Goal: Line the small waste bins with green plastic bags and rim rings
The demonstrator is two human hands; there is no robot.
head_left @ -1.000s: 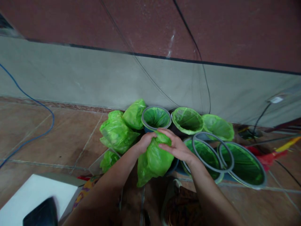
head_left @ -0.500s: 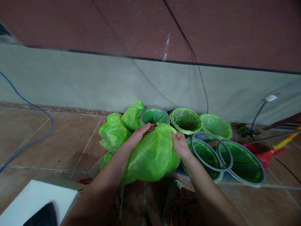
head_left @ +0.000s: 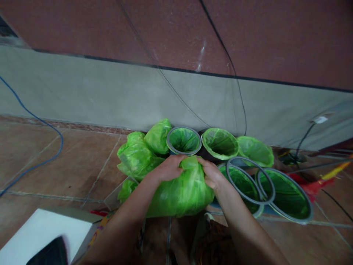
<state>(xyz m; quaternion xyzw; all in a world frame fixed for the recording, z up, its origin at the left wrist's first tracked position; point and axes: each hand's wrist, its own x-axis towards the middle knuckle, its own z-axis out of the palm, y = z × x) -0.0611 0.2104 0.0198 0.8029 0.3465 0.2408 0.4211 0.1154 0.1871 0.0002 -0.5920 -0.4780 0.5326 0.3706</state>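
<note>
A puffed-out green plastic bag (head_left: 182,197) is between my two hands, low in the middle of the view. My left hand (head_left: 172,167) grips its upper left edge, fingers curled in. On the upper right edge, my right hand (head_left: 211,172) pinches the plastic. The bag's top is gathered between the hands, and its lower part bulges toward me. Just beyond stands a bin (head_left: 184,140) with a grey rim and green liner. Two more filled green bags, one in front (head_left: 138,156) and one behind (head_left: 158,136), lie left of that bin.
More green-lined bins (head_left: 220,143) stand along the wall to the right. Loose grey rings (head_left: 249,159) lie across the nearer bins. A white box (head_left: 46,235) with a dark object on it is at lower left. A blue cable (head_left: 59,141) runs over the tiles.
The bag's top has been drawn down a little toward me and bunched. My left hand has curled over its edge. The view has shifted slightly.
</note>
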